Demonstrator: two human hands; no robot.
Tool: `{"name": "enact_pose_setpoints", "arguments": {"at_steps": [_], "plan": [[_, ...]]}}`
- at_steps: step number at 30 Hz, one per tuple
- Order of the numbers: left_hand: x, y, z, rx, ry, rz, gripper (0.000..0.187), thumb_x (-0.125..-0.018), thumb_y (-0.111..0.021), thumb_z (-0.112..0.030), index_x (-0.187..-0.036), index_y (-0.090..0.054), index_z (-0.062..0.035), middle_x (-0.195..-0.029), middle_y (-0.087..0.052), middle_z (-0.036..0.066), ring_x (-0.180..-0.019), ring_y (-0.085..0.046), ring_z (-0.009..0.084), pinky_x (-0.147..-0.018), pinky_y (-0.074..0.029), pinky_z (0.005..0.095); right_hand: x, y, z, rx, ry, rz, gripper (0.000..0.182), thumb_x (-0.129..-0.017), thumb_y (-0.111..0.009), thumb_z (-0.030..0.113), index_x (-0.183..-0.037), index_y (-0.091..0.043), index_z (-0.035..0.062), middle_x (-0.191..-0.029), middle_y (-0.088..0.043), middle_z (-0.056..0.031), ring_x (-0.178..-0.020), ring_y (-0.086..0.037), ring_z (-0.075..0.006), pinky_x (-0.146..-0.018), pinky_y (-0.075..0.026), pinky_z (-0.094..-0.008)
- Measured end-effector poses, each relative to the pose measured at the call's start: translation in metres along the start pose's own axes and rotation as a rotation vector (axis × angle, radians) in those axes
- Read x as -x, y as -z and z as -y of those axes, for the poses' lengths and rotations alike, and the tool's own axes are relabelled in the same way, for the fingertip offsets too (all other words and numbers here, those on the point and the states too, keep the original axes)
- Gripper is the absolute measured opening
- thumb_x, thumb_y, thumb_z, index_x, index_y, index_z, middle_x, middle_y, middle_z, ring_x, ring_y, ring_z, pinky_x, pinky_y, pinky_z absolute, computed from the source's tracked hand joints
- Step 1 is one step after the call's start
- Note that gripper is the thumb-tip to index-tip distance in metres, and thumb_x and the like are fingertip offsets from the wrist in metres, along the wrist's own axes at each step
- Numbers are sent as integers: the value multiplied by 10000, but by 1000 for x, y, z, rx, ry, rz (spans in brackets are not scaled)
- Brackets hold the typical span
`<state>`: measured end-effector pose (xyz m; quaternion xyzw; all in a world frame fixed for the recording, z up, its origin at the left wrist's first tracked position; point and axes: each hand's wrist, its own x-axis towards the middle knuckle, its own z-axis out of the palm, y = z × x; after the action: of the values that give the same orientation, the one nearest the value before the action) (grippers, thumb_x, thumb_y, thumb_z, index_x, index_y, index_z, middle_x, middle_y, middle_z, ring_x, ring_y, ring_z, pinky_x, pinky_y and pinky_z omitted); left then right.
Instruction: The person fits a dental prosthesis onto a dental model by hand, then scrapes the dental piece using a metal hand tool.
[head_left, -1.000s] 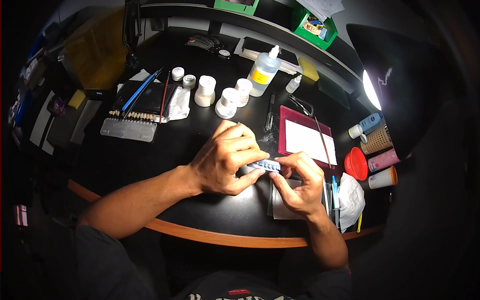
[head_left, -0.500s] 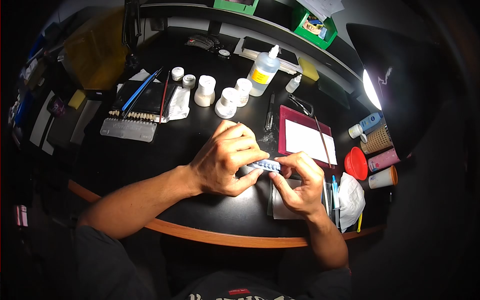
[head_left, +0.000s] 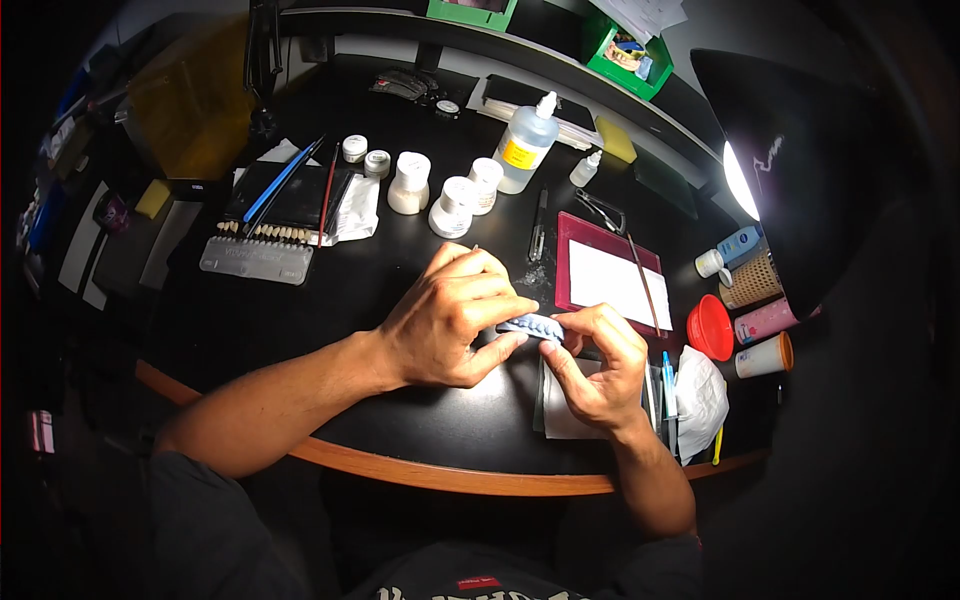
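A blue-grey dental model (head_left: 534,326) with a row of teeth is held above the black desk, under the lamp's light. My left hand (head_left: 452,318) grips its left end between thumb and fingers. At the other end, my right hand (head_left: 604,368) pinches it with thumb and forefinger. Fingers cover both ends of the model, so only its middle shows. Beyond my hands lies a magenta tray (head_left: 566,270) with a white sheet (head_left: 612,285) and a thin brush (head_left: 648,282) across it.
White-lidded jars (head_left: 454,207) and a large clear bottle (head_left: 526,150) stand behind my hands. A tooth shade guide (head_left: 256,262) lies at left near brushes (head_left: 281,180). To the right are a red bowl (head_left: 710,328), crumpled white plastic (head_left: 702,405) and a lit lamp (head_left: 741,180).
The dental model has tilted slightly between my fingers, and its teeth show at a somewhat different angle. Both hands keep their hold in nearly the same place.
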<state>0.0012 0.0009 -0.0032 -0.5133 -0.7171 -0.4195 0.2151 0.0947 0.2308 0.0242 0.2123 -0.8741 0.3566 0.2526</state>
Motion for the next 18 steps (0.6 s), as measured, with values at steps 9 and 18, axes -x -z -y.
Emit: {"name": "enact_pose_setpoints", "arguments": {"at_steps": [9,18], "plan": [[1,-4,2,78,34,22,435,-813,-912,-143,-1210,-804,-2,-1009,-781,106,-977,-705,265,-919,-522,411,3,-1,-6,-19,-28,-49,279,-828,-889,-8,-1086,-783,-24,-844,-709,-86,-699,-636,-150,-642,-517,-287],[-3,0,2,120,75,-29,527,-747,-921,-55,-1254,-783,-14,-1002,-777,94,-910,-724,255,-890,-547,398,3,0,-8,9,-94,-22,328,-836,-894,-6,-1152,-804,10,-888,-713,-71,-692,-621,-130,-657,-520,-280]]}}
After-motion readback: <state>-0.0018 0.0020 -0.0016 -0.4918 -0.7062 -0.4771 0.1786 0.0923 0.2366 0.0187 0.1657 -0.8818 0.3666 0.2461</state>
